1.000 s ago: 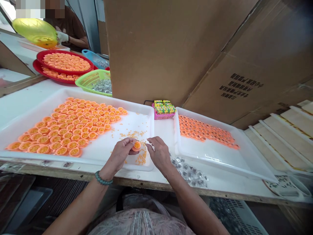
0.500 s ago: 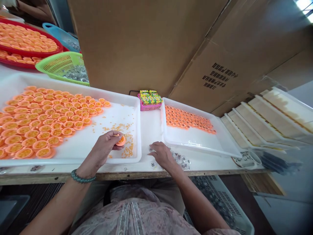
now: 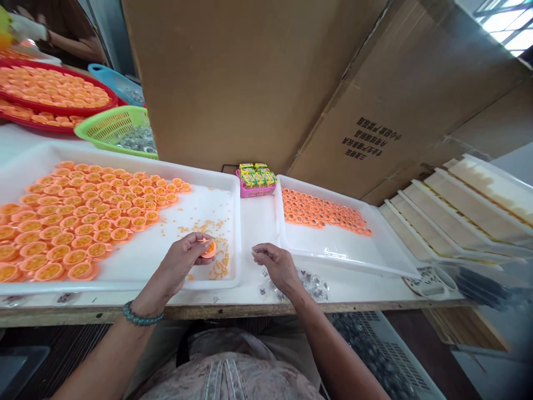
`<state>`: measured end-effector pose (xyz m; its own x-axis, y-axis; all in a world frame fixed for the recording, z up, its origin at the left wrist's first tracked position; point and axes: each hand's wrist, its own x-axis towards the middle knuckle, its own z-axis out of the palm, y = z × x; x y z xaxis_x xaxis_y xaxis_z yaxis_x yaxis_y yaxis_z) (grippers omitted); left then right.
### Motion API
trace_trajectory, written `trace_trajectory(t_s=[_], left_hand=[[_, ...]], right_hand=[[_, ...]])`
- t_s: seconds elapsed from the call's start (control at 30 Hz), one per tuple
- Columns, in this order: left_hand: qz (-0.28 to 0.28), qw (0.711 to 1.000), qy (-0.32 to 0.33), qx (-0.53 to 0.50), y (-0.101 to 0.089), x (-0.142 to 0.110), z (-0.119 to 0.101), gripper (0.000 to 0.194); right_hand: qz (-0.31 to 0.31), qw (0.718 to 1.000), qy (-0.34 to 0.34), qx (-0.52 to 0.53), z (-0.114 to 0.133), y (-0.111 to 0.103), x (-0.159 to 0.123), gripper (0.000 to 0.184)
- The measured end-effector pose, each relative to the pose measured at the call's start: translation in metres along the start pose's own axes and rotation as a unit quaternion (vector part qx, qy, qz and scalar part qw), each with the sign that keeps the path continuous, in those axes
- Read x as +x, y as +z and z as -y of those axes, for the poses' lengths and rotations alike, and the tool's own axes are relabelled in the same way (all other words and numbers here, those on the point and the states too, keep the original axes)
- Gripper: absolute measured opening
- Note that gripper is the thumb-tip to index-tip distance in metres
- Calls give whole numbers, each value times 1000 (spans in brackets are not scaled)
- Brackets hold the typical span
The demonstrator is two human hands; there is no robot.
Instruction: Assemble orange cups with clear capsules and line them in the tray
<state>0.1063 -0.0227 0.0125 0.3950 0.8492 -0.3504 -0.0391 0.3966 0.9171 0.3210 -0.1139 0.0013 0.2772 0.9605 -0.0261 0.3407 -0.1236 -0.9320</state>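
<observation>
While the left hand (image 3: 183,260) pinched an orange cup (image 3: 210,249) over the right end of the left tray (image 3: 144,256), the right hand (image 3: 278,268) hung above the tabletop (image 3: 256,222), to the cup's right — fingers bent, tips drawn close, any grip impossible to tell. That cup looked round, without a clear long axis; small silvery pieces (image 3: 317,286) lay nearest the right hand, partly beneath it. Filled orange cups (image 3: 81,229) and scattered yellow grains (image 3: 220,268) occupied the left tray — the right tray (image 3: 353,253) held orange pieces (image 3: 320,210) with dark centres, and a pink basket (image 3: 258,193) bore yellow-green packets (image 3: 254,176).
</observation>
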Motion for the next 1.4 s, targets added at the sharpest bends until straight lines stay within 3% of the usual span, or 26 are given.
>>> trace_trajectory(t_s=[0.13,0.3,0.57,0.83,0.97,1.1,1.23,1.4], left_hand=[[16,1000,-2,-23,0,-1,-1,37],[37,998,17,-44,-3,0,3,35],[59,997,28,-45,-4,-1,3,34],[34,998,39,-26,-4,0,6,35],[61,997,46,-18,-5,0,7,38],[85,995,52,-6,-4,-1,7,41],[78,996,51,0,-3,-1,6,41],[59,997,51,-13,-2,0,6,35]], right_hand=[[17,989,22,148,17,16,6,23],[41,982,19,184,27,30,15,23],[119,991,-46,44,36,42,37,22],[109,992,-29,48,35,42,44,15],[167,984,-51,38,44,35,45,15],[207,976,-63,21,52,42,52,13],[190,977,-92,-7,58,54,56,10],[125,977,-152,-85,59,53,39,22]])
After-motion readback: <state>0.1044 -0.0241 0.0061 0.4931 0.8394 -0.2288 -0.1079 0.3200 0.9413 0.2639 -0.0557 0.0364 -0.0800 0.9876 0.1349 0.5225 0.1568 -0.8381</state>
